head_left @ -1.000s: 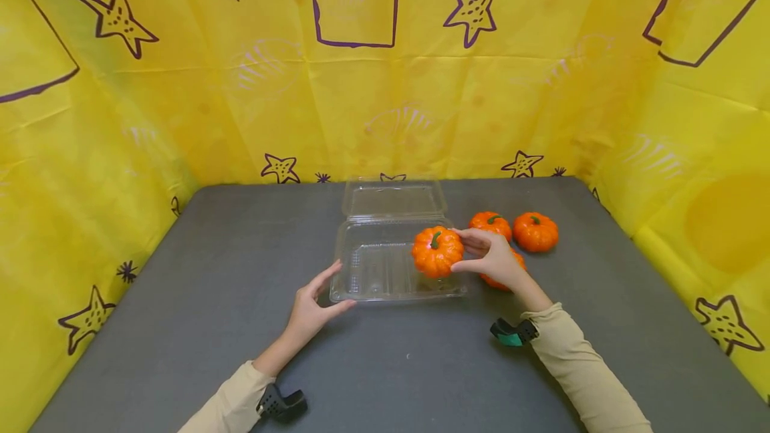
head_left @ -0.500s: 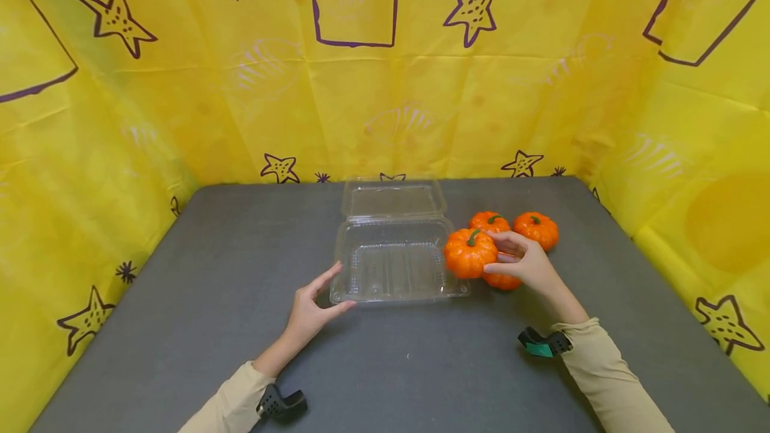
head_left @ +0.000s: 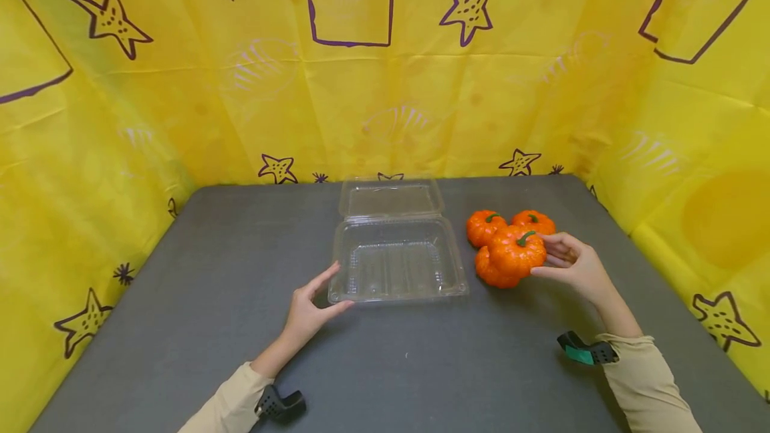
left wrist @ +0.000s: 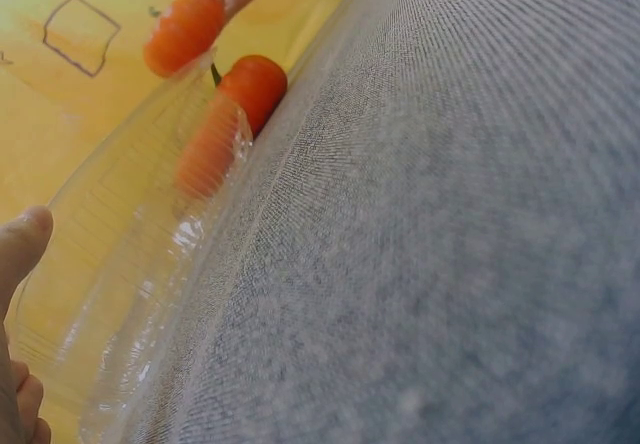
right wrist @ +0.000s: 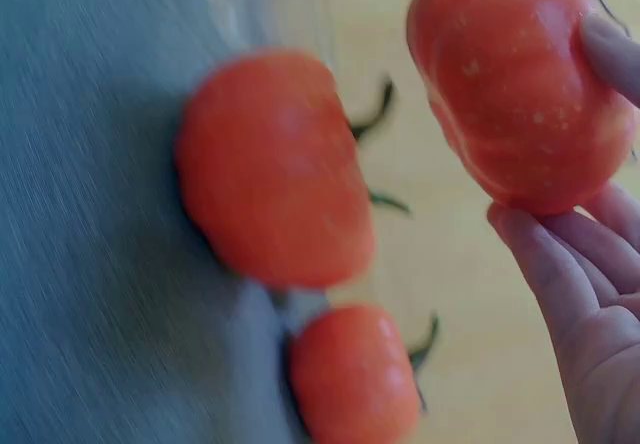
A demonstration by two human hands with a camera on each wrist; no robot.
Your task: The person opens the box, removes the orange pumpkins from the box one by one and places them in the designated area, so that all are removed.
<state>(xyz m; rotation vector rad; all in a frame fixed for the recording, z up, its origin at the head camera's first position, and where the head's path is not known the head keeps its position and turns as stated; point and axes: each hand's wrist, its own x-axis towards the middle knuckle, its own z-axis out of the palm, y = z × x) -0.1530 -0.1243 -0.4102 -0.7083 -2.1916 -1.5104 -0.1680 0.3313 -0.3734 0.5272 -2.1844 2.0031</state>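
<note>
My right hand (head_left: 574, 269) holds a small orange pumpkin (head_left: 519, 254) with a green stem, thumb on one side and fingers on the other. In the right wrist view this pumpkin (right wrist: 520, 84) hangs clear of the ones below. Three more pumpkins are grouped under and behind it: one at the left (head_left: 483, 227), one at the back (head_left: 535, 220), and a front one (head_left: 496, 278) partly hidden by the held pumpkin. Left of them lies a clear plastic clamshell container (head_left: 397, 296), lid raised back. My left hand (head_left: 307, 309), fingers extended, touches its front left corner.
The container's lid (head_left: 391, 199) leans back near the far table edge. A dark grey table (head_left: 385, 379) lies beneath everything. Yellow cloth (head_left: 385, 99) with drawn stars encloses the back and sides.
My right hand has carried the pumpkin rightward, from over the container to over the other pumpkins. My left hand has stayed at the container's corner.
</note>
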